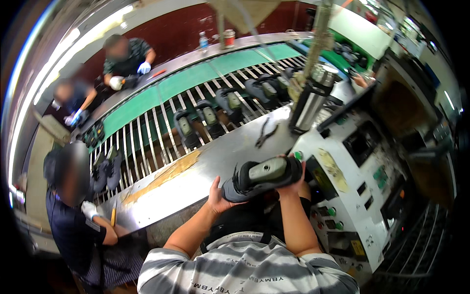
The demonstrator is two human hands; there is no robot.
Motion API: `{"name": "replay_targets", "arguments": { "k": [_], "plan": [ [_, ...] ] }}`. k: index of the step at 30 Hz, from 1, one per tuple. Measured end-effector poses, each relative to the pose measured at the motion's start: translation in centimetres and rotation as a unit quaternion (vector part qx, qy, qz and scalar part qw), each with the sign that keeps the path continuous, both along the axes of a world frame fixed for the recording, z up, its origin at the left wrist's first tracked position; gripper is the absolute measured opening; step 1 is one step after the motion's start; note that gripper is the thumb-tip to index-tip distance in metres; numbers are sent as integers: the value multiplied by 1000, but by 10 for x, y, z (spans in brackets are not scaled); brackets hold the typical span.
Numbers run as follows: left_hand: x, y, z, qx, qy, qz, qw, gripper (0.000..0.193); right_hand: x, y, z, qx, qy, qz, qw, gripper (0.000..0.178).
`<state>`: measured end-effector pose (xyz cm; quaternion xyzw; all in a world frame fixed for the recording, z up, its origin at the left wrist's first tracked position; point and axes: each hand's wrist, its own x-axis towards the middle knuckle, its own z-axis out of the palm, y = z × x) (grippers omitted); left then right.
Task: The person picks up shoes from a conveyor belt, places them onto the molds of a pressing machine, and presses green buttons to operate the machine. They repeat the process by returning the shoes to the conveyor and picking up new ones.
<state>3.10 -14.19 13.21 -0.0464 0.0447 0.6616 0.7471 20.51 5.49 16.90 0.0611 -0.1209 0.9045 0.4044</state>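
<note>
Between my two hands I hold a dark grey shoe [233, 190] with black laces, tilted on a slant above my lap. A grey-green shoe last [267, 169] fills its opening. My left hand [218, 198] cups the toe end, thumb up and apart. Around the heel end, my right hand [295, 185] is closed, its fingers partly hidden under the shoe. Just beyond lies the bare metal worktop [220, 164], with dark pliers [266, 132] on it.
Several lasted shoes [209, 118] stand on a slatted roller conveyor [152, 137] ahead. A steel thermos [313, 98] stands at the worktop's right end, beside a white machine panel [352, 196] with buttons. A co-worker [73, 206] sits at the left; two more people work across the green belt [186, 78].
</note>
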Motion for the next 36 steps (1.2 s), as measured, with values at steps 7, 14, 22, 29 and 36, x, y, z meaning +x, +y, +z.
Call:
{"name": "replay_targets", "arguments": {
  "k": [7,14,22,29,36],
  "plan": [
    [58,72,-31,-122,206,-49,970,42,140,-53,-10,-67,-128,66,987,53],
    [98,151,2,-29,427,-126,895,27,162,-108,-21,-150,-61,220,962,65],
    [102,161,-122,-120,458,-52,880,15,188,-23,11,0,-153,-99,983,64],
    [99,150,-189,-70,540,-111,831,18,238,187,141,31,-592,-309,744,70],
    [86,165,-166,-197,398,-133,886,20,224,368,134,75,-903,-310,289,113]
  ]
}}
